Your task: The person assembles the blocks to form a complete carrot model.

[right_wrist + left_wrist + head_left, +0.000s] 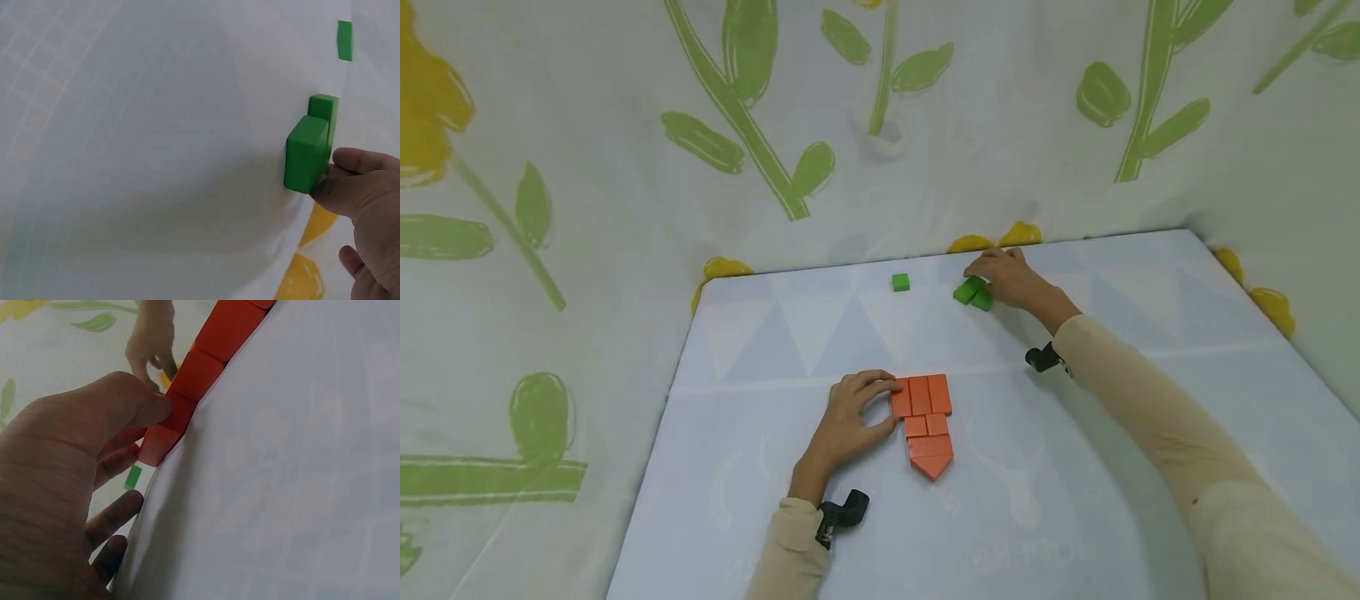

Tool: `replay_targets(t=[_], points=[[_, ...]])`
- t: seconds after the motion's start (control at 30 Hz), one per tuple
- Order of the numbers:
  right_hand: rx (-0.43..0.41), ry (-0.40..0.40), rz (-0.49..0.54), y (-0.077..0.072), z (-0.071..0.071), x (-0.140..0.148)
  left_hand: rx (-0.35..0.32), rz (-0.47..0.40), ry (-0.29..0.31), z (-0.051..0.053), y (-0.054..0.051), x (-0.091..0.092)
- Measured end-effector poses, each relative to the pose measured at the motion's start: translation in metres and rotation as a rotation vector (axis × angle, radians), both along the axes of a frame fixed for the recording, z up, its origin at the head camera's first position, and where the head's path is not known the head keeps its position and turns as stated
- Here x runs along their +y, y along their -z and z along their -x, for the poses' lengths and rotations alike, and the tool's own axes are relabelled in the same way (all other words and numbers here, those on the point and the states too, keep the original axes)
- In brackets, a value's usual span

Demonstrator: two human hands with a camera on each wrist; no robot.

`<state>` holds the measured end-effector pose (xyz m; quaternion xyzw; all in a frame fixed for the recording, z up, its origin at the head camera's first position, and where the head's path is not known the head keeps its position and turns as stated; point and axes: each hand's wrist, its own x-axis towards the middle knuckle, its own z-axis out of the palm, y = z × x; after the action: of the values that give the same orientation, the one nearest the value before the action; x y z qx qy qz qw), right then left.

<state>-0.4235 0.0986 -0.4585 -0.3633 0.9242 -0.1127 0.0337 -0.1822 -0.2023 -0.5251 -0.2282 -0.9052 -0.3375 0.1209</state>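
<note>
Orange blocks [920, 396] lie flat and close together on the table, three side by side in the far row, smaller ones nearer and a pointed end toward me. My left hand [842, 421] pinches the leftmost far block between thumb and fingers; the left wrist view shows the thumb [153, 409] against the orange side [181, 412]. At the back of the table my right hand [1017, 279] grips one block of a small group of green blocks [970, 288]. In the right wrist view its thumb touches the lower end of a green block [303, 159]; the fingertips behind are partly hidden.
A single green block [901, 282] lies left of the green group. White fabric with green leaves and yellow flowers [722, 268] stands behind the back edge. The table [760, 450] has a pale cover with blue-grey triangles. Each wrist carries a black camera [842, 512].
</note>
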Motion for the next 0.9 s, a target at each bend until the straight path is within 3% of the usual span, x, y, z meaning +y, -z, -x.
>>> replay_targets(t=[0.27, 0.43, 0.63, 0.9], points=[[0.074, -0.033, -0.034, -0.008, -0.005, 0.007, -0.005, -0.004, 0.001, 0.002, -0.002, 0.002], [0.159, -0.018, 0.022, -0.018, -0.017, 0.008, 0.010, 0.007, 0.004, 0.003, -0.002, 0.003], [0.156, -0.042, 0.148, -0.025, -0.047, -0.008, 0.015, 0.015, -0.014, 0.003, -0.004, 0.001], [0.133, -0.128, 0.161, -0.026, -0.094, -0.034, -0.015, 0.014, -0.015, 0.002, -0.001, 0.000]])
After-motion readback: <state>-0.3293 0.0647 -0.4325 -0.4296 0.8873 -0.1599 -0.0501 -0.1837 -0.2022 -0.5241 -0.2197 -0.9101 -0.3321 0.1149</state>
